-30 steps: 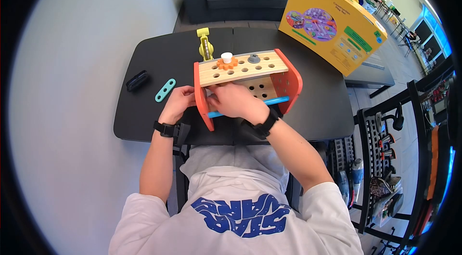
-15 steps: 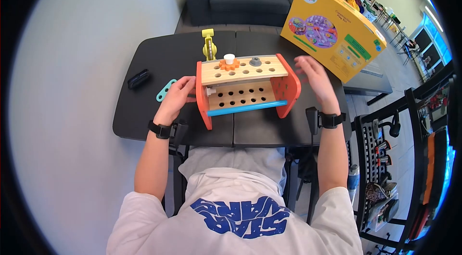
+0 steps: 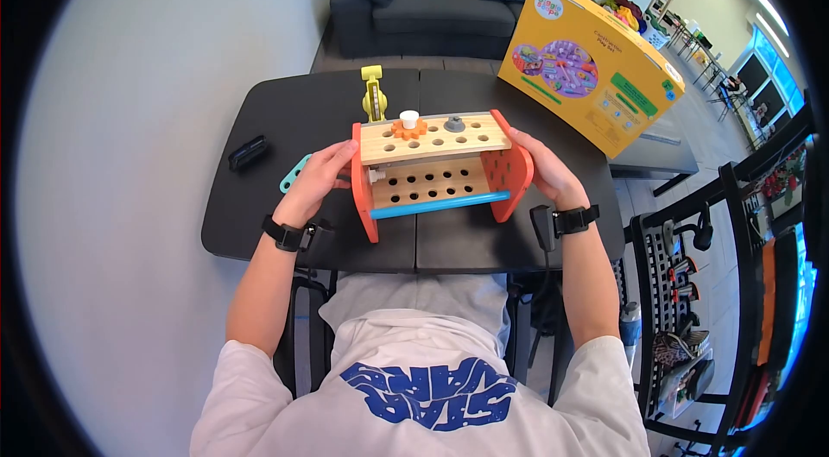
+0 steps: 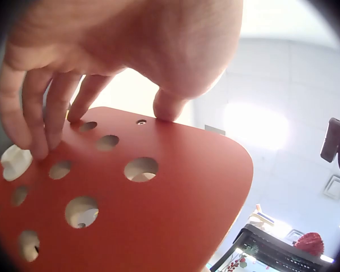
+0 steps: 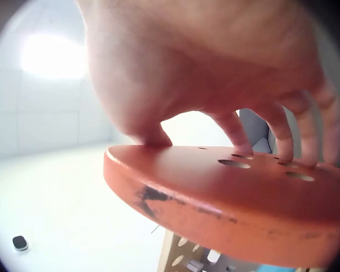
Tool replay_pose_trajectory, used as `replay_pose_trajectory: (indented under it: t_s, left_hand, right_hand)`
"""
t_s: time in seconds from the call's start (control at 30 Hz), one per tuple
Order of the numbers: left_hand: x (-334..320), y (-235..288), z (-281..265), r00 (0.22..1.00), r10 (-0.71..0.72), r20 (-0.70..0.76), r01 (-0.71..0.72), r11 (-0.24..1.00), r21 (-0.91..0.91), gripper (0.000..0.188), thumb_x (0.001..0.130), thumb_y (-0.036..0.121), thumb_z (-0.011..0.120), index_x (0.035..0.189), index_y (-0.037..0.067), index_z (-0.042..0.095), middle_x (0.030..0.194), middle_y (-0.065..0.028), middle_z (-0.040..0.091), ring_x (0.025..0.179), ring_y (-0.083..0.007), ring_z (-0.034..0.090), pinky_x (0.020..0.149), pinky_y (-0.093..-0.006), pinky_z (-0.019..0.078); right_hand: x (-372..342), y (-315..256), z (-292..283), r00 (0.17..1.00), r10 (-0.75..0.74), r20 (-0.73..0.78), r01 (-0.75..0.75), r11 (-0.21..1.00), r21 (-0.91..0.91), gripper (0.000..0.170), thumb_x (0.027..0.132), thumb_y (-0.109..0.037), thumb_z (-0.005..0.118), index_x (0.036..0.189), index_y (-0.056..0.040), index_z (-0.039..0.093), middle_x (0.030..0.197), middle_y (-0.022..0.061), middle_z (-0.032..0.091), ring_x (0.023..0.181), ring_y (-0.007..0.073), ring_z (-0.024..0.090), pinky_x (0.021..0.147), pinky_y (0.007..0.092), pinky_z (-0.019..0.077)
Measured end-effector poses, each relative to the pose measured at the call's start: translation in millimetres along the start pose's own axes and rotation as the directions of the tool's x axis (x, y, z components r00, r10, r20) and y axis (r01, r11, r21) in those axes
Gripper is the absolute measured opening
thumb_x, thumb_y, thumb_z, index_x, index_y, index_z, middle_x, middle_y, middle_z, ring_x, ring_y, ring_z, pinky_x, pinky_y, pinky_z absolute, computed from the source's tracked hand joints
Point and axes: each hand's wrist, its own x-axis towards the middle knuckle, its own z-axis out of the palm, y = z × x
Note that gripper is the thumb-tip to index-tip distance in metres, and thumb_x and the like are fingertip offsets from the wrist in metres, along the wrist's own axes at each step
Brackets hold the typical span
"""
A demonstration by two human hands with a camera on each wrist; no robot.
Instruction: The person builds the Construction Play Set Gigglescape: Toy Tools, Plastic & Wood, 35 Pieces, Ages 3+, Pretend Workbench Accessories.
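Observation:
A toy workbench with a pale wooden perforated top [image 3: 436, 143] and red side panels stands between both hands. My left hand [image 3: 319, 176] lies along its left panel [image 4: 175, 175], fingertips and thumb pressing on the outer face. A white plastic bolt head [image 4: 16, 163] sits in a hole there beside the fingertips; its shank shows inside in the head view. On the right panel [image 5: 215, 181], my right hand [image 3: 550, 174] rests its fingertips and thumb, fingers spread. An orange gear [image 3: 421, 131] with a white bolt [image 3: 409, 119] and a grey nut [image 3: 454, 124] sit on top.
Left of the workbench lie a teal strip with holes [image 3: 292, 179], partly behind the left hand, and a black object [image 3: 248, 153]. A yellow-green toy piece [image 3: 373, 96] stands behind it. The large yellow box [image 3: 596, 69] stands at the back right.
My right hand has come out of the workbench's inside and moved right, onto the right panel. The left hand stays at the left panel. The white bolt's shank has come into view inside.

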Motion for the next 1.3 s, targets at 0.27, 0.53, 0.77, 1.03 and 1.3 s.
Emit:
replay_pose_trajectory:
  t_s: [0.27,0.53,0.77,1.03,1.3]
  left_hand:
    - [12,-10,-11,0.996,0.088,0.014,-0.087,0.992,-0.092,0.063,0.1,0.037,0.066,0.152,0.006,0.05,0.117,-0.004,0.071,0.098,-0.0078,0.059,0.083,-0.0257,0.047]
    - [-3,22,-8,0.92,0.385,0.069,-0.385,0.923,-0.018,0.088,0.084,0.016,0.081,0.159,0.004,0.036,0.135,-0.0091,0.063,0.114,-0.0145,0.059,0.099,-0.0308,0.0475]
    - [-3,5,-10,0.871,0.475,0.12,-0.485,0.872,0.064,0.103,0.073,0.005,0.088,0.16,0.011,0.033,0.148,-0.0106,0.052,0.128,-0.0191,0.054,0.099,-0.0365,0.05]
    - [5,-4,-14,0.9,0.404,0.163,-0.435,0.849,0.299,0.1,0.072,-0.003,0.085,0.158,0.013,0.037,0.143,-0.0086,0.056,0.133,-0.0222,0.054,0.098,-0.0383,0.0508]
    - [4,21,-41,0.924,0.316,0.215,-0.382,0.739,0.555,0.078,0.081,0.018,0.08,0.152,0.012,0.047,0.127,-0.0109,0.07,0.117,-0.025,0.065,0.097,-0.0387,0.0512]
  right_hand:
    - [16,16,-16,0.988,-0.133,0.08,0.121,0.983,0.142,0.034,0.103,-0.033,0.061,0.119,-0.0034,0.063,0.111,0.0056,0.067,0.105,0.0128,0.062,0.093,0.0285,0.0482]
    - [0,7,-20,0.926,-0.373,0.064,0.366,0.925,0.1,0.027,0.096,-0.021,0.071,0.116,-0.0028,0.066,0.112,0.0026,0.069,0.105,0.0119,0.06,0.097,0.0286,0.0443]
    - [-9,20,-29,0.853,-0.508,0.117,0.501,0.861,0.088,0.034,0.085,-0.008,0.082,0.115,-0.0026,0.067,0.14,0.0059,0.057,0.111,0.0159,0.059,0.1,0.033,0.0457]
    - [-6,40,-33,0.873,-0.448,0.194,0.479,0.861,-0.168,0.036,0.078,-0.003,0.082,0.11,-0.0058,0.066,0.153,0.0082,0.05,0.124,0.02,0.055,0.101,0.0388,0.0455]
    - [-10,40,-32,0.93,-0.336,0.147,0.362,0.904,-0.227,0.038,0.08,-0.012,0.084,0.114,-0.006,0.068,0.153,0.0074,0.05,0.132,0.0225,0.052,0.102,0.0389,0.0449]
